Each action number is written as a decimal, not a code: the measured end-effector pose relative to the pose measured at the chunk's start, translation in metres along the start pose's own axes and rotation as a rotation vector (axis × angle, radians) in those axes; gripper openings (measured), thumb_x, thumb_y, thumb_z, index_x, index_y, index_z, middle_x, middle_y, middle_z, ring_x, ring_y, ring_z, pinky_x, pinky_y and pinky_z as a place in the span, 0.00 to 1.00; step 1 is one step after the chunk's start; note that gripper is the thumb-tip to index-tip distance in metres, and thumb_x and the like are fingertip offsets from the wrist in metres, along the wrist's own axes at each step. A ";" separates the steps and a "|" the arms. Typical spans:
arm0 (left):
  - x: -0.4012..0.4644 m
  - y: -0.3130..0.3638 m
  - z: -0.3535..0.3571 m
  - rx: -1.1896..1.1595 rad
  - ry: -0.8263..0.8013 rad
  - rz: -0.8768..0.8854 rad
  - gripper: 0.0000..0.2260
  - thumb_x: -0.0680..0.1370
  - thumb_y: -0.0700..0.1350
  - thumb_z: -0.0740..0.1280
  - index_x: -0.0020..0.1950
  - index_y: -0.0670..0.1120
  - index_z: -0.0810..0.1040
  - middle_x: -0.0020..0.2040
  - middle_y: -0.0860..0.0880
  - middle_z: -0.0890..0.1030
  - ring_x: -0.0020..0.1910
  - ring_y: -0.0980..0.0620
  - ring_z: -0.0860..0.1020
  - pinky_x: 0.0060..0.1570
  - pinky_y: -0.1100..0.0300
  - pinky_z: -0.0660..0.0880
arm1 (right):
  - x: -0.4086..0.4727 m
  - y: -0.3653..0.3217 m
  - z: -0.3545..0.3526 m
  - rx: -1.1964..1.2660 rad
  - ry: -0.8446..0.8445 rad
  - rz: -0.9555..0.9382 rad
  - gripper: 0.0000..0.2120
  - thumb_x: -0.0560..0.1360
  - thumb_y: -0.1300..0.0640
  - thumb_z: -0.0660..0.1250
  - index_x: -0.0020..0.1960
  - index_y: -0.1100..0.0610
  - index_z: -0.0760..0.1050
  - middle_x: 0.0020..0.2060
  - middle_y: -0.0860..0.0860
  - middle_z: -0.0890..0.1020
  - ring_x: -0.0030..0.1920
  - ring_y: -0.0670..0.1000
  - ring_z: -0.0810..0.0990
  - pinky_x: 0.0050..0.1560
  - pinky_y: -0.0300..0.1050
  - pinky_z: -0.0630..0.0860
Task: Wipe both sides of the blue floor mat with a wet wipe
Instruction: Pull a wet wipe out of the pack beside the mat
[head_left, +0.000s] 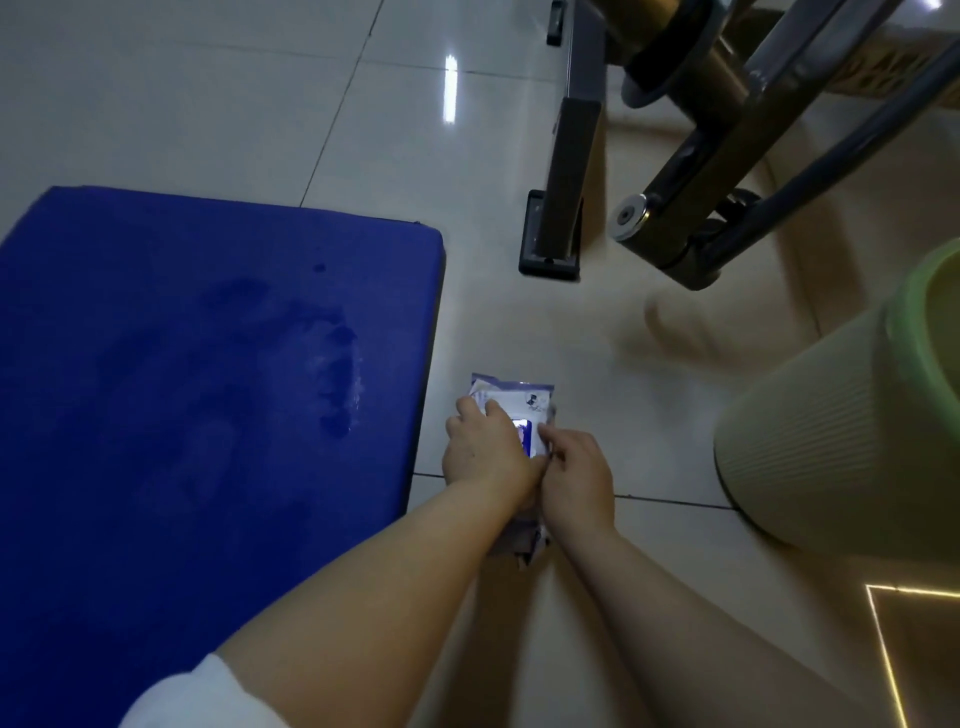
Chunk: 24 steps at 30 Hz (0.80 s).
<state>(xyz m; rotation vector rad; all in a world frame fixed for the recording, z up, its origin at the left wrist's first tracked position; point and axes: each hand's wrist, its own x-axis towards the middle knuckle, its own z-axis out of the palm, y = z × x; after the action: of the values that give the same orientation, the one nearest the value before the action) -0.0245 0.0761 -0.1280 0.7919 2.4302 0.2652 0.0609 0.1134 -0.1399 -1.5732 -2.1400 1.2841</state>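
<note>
Both forearms are stretched out low over the tiled floor (208, 104), coming in from the bottom edge and meeting at a wipe pack (519, 402) that's lying flat on the tiles. The left hand (485, 452) is laid palm-down on top of the pack, fingers curled a bit over its near-left part, so the pack is pinned or held there; exactly how tight can't be told. The right hand (576, 475) is tucked in just beside it, fingers bent and bunched narrow at the pack's right edge around the label flap. Whether something is actually pinched there is hidden by the knuckles. The wrists are nearly touching. A bit of white sleeve (192, 696) is seen on the left arm.

The mat (182, 389) is spread flat on the floor just left of the pack, not touched by either hand, with darker smudgy patches across its top.

Off to the right a pale green ribbed bin (831, 441) is stood near the hands, and a dark metal frame (566, 182) is parked further back on the tiles.
</note>
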 end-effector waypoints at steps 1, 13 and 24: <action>0.002 -0.002 -0.001 -0.019 -0.021 0.001 0.34 0.72 0.62 0.69 0.70 0.45 0.64 0.67 0.44 0.62 0.62 0.45 0.67 0.52 0.55 0.71 | 0.000 -0.001 -0.001 0.002 -0.012 0.000 0.17 0.78 0.68 0.57 0.64 0.61 0.75 0.59 0.57 0.75 0.51 0.46 0.72 0.43 0.17 0.60; 0.012 -0.048 -0.032 -0.745 -0.226 -0.082 0.08 0.77 0.39 0.65 0.54 0.46 0.79 0.45 0.48 0.80 0.45 0.48 0.80 0.45 0.52 0.80 | 0.003 0.023 0.012 -0.164 -0.079 -0.077 0.20 0.80 0.59 0.58 0.71 0.52 0.69 0.65 0.55 0.68 0.61 0.53 0.73 0.59 0.35 0.63; 0.008 -0.060 -0.027 -0.774 -0.125 -0.014 0.17 0.78 0.35 0.63 0.66 0.46 0.74 0.50 0.51 0.77 0.56 0.47 0.76 0.43 0.61 0.74 | -0.006 0.001 0.024 -0.347 0.086 -0.330 0.16 0.72 0.57 0.71 0.59 0.52 0.79 0.64 0.53 0.71 0.61 0.55 0.72 0.59 0.49 0.71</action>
<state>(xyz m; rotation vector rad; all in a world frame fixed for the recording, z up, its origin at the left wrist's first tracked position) -0.0742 0.0321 -0.1306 0.4166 1.9619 1.0336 0.0500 0.0962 -0.1531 -1.2754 -2.5311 0.7628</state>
